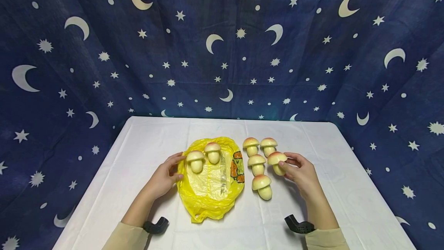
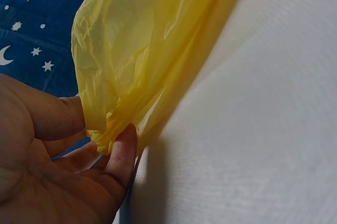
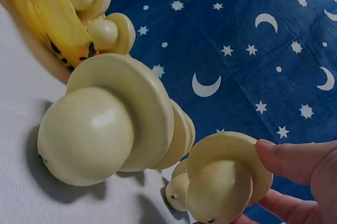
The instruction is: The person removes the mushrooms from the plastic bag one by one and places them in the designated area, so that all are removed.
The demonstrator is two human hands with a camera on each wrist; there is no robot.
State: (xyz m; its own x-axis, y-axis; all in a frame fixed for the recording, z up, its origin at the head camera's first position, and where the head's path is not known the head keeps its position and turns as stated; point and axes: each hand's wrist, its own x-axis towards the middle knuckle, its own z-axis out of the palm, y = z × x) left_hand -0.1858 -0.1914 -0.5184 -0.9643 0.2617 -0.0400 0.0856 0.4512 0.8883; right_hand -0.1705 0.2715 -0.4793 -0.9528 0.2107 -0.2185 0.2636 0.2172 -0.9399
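A yellow plastic bag (image 1: 208,203) lies spread on the table with its rim rolled open. Two cream toy mushrooms with reddish caps, one on the left (image 1: 195,161) and one on the right (image 1: 212,152), sit inside it. At the bag's left side, my left hand (image 1: 164,176) holds the gathered rim between thumb and fingers, seen closely in the left wrist view (image 2: 124,113). My right hand (image 1: 303,171) grips another toy mushroom (image 1: 276,162) by its cap, thumb on one side and fingers on the other. In the right wrist view this mushroom (image 3: 221,187) appears tilted, stem toward the camera.
Right of the bag, several more toy mushrooms lie close together: a near one (image 1: 261,186), a middle one (image 1: 256,164) and two at the back, left (image 1: 251,146) and right (image 1: 268,146). A white cloth covers the table (image 1: 156,138). Behind hangs a blue star-and-moon curtain (image 1: 194,22).
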